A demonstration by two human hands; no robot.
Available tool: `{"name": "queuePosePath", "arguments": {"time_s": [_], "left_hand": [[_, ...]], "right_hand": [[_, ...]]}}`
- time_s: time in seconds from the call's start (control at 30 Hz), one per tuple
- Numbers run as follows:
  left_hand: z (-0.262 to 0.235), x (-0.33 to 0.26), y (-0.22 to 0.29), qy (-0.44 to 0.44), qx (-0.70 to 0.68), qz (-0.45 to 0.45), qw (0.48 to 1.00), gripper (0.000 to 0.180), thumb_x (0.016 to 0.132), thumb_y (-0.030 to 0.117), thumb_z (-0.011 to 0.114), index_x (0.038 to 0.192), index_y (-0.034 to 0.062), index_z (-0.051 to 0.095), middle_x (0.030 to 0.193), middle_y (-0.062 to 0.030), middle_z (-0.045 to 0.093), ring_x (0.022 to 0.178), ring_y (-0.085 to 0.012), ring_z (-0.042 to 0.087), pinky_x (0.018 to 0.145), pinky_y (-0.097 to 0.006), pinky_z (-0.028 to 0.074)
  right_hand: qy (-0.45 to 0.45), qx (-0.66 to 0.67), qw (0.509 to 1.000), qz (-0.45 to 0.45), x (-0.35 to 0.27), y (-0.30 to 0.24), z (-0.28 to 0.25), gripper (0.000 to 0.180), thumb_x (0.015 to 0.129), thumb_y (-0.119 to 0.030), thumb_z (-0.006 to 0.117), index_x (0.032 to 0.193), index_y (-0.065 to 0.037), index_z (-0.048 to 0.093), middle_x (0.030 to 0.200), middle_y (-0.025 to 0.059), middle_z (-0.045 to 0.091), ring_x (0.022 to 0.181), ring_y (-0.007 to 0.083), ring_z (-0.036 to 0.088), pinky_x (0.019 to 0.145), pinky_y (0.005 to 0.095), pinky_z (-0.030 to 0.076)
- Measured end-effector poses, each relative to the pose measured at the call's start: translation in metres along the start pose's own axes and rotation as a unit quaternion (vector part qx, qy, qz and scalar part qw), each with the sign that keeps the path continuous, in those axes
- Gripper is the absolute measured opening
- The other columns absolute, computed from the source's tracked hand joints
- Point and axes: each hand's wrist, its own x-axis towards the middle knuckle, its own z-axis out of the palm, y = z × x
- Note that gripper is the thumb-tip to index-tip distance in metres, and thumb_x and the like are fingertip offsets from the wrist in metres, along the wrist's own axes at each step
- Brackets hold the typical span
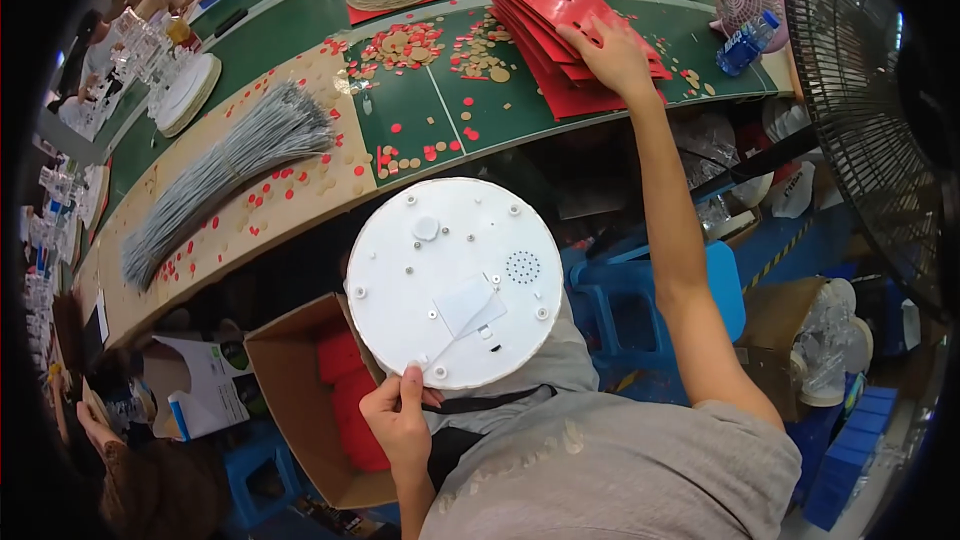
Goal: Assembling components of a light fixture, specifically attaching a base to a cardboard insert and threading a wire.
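My left hand (402,422) is closed on the near rim of a round white plastic base (400,260), thumb on top. The base is held above my lap with its flat face up, showing small round pegs, screw holes and a dotted grille. A small pale square piece (464,307) lies on it, with a thin strip running toward my left thumb. Farther off, my right hand (612,58) rests on a stack of flat red sheets with cut-out holes (545,2), its fingers stretched out over the top sheet. The undersides of those fingers are hidden.
Grey wire ties (235,165) lie bundled on cardboard at left, near scattered red and brown discs (405,45). A blue-labelled bottle (745,45) and a large black fan (865,110) stand at right. Below are an open carton (290,380) and a blue stool (725,285).
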Motion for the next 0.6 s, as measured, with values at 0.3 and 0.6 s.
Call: {"name": "queuePosePath", "arguments": {"time_s": [0.3,0.6], "left_hand": [[-0.012,0.013,0.006,-0.004,0.005,-0.012,1.0,0.048,0.103,0.017,0.057,0.062,-0.0076,0.063,0.056,-0.0109,0.062,0.051,-0.0139,0.057,0.051,-0.026,0.041],[-0.017,0.009,0.009,0.023,0.035,-0.017,0.999,0.047,0.102,0.017,0.059,0.06,-0.005,0.062,0.055,-0.0081,0.061,0.05,-0.012,0.056,0.05,-0.026,0.039]], "right_hand": [[-0.128,-0.004,0.985,-0.116,0.016,0.01,-0.007,0.065,0.096,-0.061,0.053,0.132,-0.008,0.067,0.114,0.0231,0.072,0.107,0.0408,0.068,0.097,0.0476,0.051],[0.31,-0.217,0.85,-0.367,0.001,-0.002,-0.13,0.023,0.092,-0.015,0.06,0.108,-0.005,0.072,0.086,0.0136,0.071,0.068,0.0268,0.067,0.061,0.035,0.054]]}}
